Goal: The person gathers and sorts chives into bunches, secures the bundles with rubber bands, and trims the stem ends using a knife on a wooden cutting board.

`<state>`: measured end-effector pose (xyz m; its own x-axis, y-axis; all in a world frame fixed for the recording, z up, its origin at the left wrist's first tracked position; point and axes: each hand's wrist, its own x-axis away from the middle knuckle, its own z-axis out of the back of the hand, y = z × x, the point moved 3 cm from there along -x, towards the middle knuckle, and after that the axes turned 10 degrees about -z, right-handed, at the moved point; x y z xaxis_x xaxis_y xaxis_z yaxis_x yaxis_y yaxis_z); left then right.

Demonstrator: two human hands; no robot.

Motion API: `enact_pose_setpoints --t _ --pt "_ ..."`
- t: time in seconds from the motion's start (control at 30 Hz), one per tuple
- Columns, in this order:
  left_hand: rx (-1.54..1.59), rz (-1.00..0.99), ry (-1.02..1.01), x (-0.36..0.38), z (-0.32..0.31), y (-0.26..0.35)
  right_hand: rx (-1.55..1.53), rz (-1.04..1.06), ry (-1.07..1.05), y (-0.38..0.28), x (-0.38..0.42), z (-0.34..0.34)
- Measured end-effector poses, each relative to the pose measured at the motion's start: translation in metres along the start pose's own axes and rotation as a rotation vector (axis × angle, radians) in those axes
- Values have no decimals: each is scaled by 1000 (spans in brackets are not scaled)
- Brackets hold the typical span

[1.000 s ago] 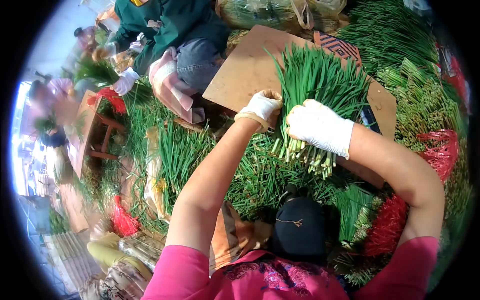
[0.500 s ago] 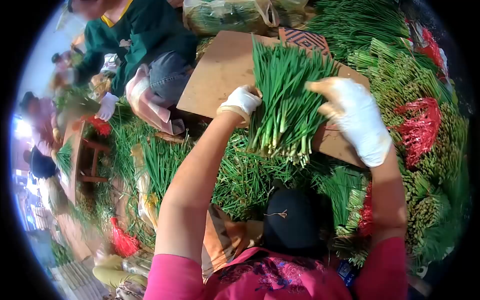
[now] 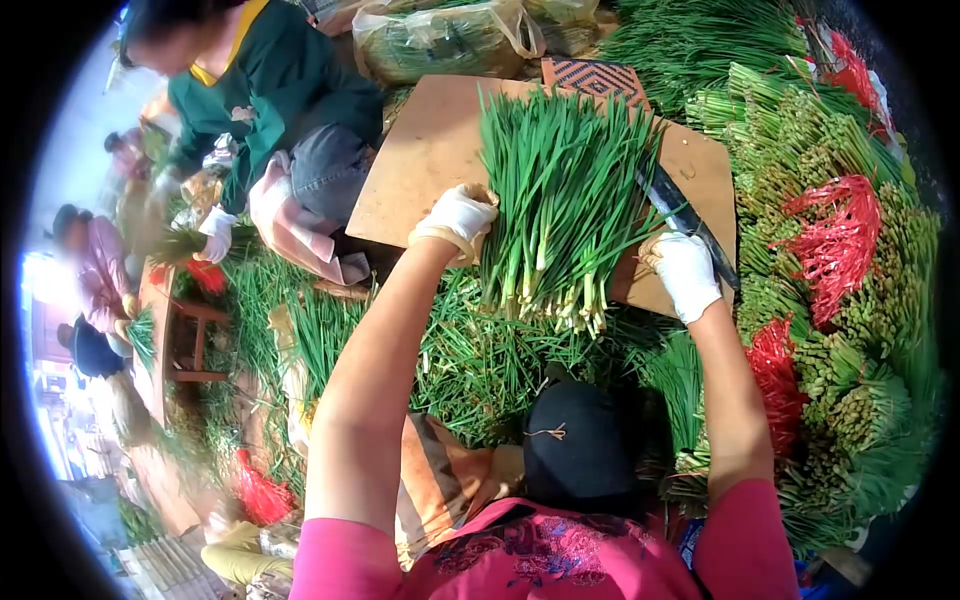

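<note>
A loose bunch of long green stalks (image 3: 570,200) lies on a tan board (image 3: 425,150), its pale root ends over the near edge. My left hand (image 3: 460,218), in a white glove, is closed at the left side of the bunch, with its fingertips against the stalks. To the right of the bunch is my right hand (image 3: 682,272), also gloved, with fingers curled together near the leaf tips; what they hold is too small to tell. A dark, long blade-like tool (image 3: 690,222) lies on the board just above that hand.
Bundled stalks (image 3: 780,150) pile up on the right, with red ties (image 3: 832,245) on them. Cut greens (image 3: 480,350) cover the ground before me. A co-worker in a green top (image 3: 300,75) sits at upper left; a dark rounded object (image 3: 580,440) is close to my body.
My right hand has moved down from over the leaves to the bunch's lower right, uncovering the dark tool. My left hand has shifted slightly left and down in view.
</note>
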<state>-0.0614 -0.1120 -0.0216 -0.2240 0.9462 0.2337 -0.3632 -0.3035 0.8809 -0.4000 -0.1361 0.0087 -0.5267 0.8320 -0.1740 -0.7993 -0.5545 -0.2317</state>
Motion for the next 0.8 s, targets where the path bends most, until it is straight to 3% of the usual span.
enact_pose_setpoints --t 0.13,0.27,0.33,0.4,0.43,0.47,0.53,0.57,0.6,0.67,0.8 --pt "134 18 29 3 1 -3 -107 -121 90 -12 18 7" --pt "150 4 75 4 0 -4 -623 -349 219 -39 23 5" --pt "127 -6 101 6 -1 -1 -1101 -523 215 -40 18 -21" --pt "74 -5 145 8 -1 0 -1324 -663 260 -44 14 -33" --pt "72 -39 148 8 -1 0 -1301 -634 349 -53 13 -33" --pt "53 -74 136 7 -1 0 -1133 -378 483 -63 8 -27" --pt "13 -139 110 12 -3 9 -887 -157 553 -90 -3 -3" --pt "-165 -218 127 17 -3 18 -583 -24 601 -106 -10 13" --pt "-270 -179 165 34 -3 44 -415 60 567 -119 -19 21" --pt "-382 -375 225 39 -9 60 -519 123 303 -138 -40 16" --pt "-499 -505 164 43 -12 79 -392 195 317 -148 -45 -1"
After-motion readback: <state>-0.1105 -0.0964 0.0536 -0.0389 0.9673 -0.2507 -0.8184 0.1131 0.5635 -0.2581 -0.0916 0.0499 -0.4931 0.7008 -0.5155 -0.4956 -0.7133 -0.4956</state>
